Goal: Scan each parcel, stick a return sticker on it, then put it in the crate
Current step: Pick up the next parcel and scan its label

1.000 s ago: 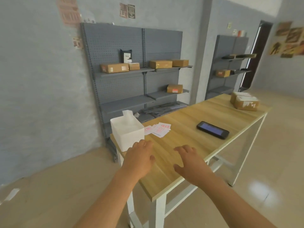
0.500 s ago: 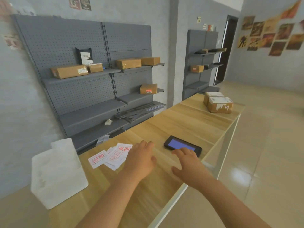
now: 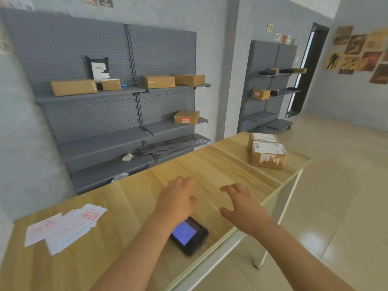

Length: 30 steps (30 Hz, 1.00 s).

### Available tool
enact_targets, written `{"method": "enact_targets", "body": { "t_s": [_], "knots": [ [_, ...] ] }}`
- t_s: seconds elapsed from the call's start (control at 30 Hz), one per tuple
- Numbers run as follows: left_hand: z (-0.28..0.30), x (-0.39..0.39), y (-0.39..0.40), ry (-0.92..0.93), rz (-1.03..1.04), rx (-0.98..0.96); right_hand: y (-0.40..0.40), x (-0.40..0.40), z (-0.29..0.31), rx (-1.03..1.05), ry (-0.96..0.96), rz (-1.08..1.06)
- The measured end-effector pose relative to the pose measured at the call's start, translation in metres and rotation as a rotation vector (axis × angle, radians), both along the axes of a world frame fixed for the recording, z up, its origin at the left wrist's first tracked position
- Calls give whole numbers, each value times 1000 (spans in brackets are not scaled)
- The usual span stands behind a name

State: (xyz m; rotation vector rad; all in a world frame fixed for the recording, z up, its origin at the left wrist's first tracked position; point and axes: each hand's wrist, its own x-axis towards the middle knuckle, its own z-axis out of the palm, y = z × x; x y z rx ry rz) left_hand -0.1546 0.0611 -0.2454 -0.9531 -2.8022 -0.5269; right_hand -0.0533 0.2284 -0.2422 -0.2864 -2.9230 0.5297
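A: Parcels (image 3: 267,154) are seen at the far right end of the desk (image 3: 210,164), two brown boxes with white labels, one set just behind the other and touching it.

B: And both hands are held out over the wood, palms down. The left hand (image 3: 176,199) is spread loosely, fingers (image 3: 182,181) apart and relaxed, nothing gripped.

A: Same story on the right hand (image 3: 241,203): fingers splayed, thumb out to the side, nothing held. Whether the desk is touched by either hand cannot be told.

B: A dark scanner (image 3: 189,235) with a lit blue screen is laid flat near the front edge, partly covered by the left wrist.

A: Return stickers (image 3: 65,226) are fanned out in a loose pile at the near left, white slips printed in red.

B: Behind the desk, grey shelving (image 3: 117,114) is stocked with more brown boxes (image 3: 158,81), and a second rack (image 3: 270,87) is stood further right beside a dark doorway (image 3: 308,70).
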Motion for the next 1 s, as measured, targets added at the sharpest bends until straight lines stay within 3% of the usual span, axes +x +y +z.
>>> {"method": "enact_targets", "body": {
  "t_s": [0.3, 0.63, 0.83, 1.0],
  "knots": [
    [-3, -35, 133, -65, -70, -28, 131, -21, -3, -90, 25, -150],
    [-13, -130, 281, -158, -152, 49, 269, -86, -12, -85, 59, -360],
    [-20, -177, 352, -367, -122, 133, 332, -129, -16, -149, 89, -548],
    [-31, -190, 375, -743, -95, 169, 351, -152, -24, -382, -60, -532]
  ]
}}
